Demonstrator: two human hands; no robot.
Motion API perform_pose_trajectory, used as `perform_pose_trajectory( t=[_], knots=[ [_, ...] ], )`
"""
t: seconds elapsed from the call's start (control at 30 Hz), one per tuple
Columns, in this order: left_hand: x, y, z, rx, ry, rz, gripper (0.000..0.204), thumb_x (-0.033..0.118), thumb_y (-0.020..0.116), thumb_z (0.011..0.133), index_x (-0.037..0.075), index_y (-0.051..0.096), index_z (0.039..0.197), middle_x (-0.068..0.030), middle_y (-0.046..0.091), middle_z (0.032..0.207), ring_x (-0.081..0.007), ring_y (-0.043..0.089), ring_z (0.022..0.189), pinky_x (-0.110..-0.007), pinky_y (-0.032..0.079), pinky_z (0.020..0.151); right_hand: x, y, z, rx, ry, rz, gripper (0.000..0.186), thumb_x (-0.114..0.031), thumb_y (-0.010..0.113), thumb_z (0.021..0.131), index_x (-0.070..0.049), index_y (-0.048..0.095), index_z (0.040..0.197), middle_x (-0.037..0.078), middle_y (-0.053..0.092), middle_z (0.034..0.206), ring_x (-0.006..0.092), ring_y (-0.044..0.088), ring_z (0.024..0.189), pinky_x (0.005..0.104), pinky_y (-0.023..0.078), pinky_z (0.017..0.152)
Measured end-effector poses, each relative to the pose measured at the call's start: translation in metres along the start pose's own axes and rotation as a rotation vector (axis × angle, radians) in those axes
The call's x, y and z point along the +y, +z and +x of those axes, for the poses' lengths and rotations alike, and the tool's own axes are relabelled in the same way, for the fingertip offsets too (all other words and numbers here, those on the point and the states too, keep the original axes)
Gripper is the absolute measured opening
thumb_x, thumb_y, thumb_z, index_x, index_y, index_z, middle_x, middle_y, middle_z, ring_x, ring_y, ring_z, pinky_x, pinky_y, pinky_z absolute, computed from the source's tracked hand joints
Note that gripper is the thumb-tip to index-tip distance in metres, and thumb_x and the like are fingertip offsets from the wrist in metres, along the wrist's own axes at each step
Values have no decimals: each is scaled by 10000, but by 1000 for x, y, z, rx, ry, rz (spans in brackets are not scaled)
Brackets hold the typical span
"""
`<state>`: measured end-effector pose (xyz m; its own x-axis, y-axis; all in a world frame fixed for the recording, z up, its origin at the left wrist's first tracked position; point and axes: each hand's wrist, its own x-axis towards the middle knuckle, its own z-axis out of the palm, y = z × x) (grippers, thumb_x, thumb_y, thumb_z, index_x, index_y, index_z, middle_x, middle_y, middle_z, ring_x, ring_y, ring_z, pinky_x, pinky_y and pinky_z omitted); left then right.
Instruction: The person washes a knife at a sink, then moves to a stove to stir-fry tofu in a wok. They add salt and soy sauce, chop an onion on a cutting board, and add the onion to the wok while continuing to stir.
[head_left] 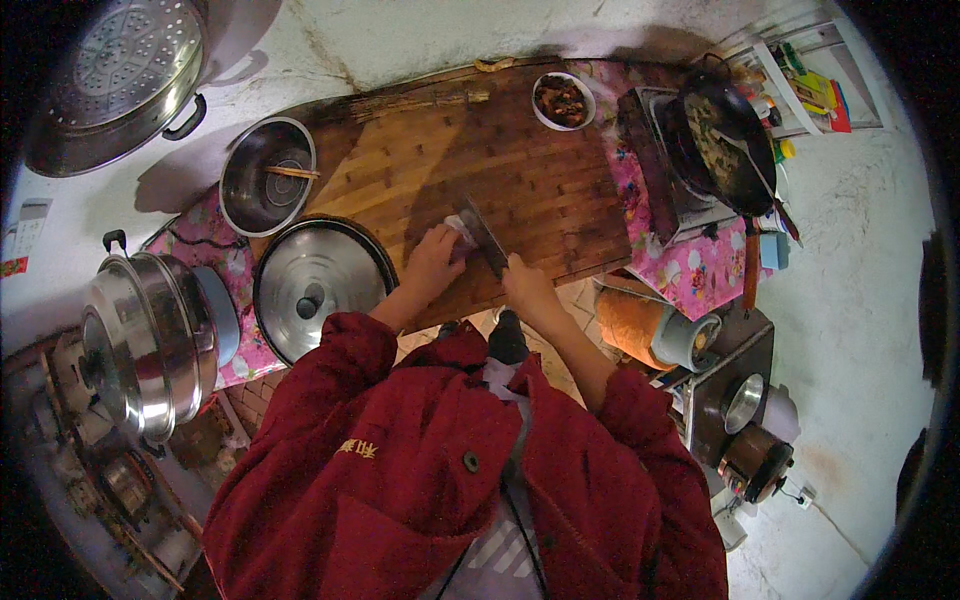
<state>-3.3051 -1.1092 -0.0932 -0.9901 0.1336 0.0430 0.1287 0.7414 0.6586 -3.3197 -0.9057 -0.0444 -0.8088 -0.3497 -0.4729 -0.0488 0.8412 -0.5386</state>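
My left hand (433, 264) rests on the wooden cutting board (540, 200), its fingers curled on a small pale piece (460, 228), which is too small to name. My right hand (525, 286) grips a cleaver-like knife (483, 232), its blade beside the pale piece and the fingertips of my left hand. I cannot tell whether the blade touches the piece. A large round steel lid (322, 270) lies just left of my left hand.
A steel bowl with chopsticks (250, 205) and a steamer (150, 330) are at left. A food bowl (563, 100) sits at the back. A wok (720, 160) stands on the stove at right, above an orange cylinder (630, 325). A pot (755, 460) is lower right.
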Motion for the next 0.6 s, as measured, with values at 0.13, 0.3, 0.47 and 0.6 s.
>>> perform_pose_trajectory(
  t=[0.13,0.3,0.47,0.6],
  knots=[
    [1,4,-2,-40,-85,-27,430,119,697,703,38,522,1088,-163,514,1082,-361,517,1010,-427,467,840,18,57,15,79,51,-14,217,-213,442,935,-6,409,991,316,588,738,508,572,729,576,443,630],
    [-14,10,-13,-35,-51,-68,505,181,720,734,54,476,1158,-178,470,1163,-371,504,1072,-446,471,855,23,89,9,220,-19,-91,197,-215,430,948,-24,392,976,303,587,692,480,588,660,560,457,565],
    [7,4,-15,161,-254,-47,709,212,761,680,40,416,1275,-207,464,1202,-385,480,1103,-426,433,916,16,66,0,177,-14,-41,212,-226,426,952,-17,424,991,281,590,720,446,591,666,525,467,557],
    [3,3,2,24,-305,-26,890,261,794,642,34,340,1373,-248,402,1311,-434,415,1186,-459,388,980,13,28,-27,264,-64,49,251,-220,453,944,-3,453,1070,246,588,809,424,589,661,495,465,529]
  ],
)
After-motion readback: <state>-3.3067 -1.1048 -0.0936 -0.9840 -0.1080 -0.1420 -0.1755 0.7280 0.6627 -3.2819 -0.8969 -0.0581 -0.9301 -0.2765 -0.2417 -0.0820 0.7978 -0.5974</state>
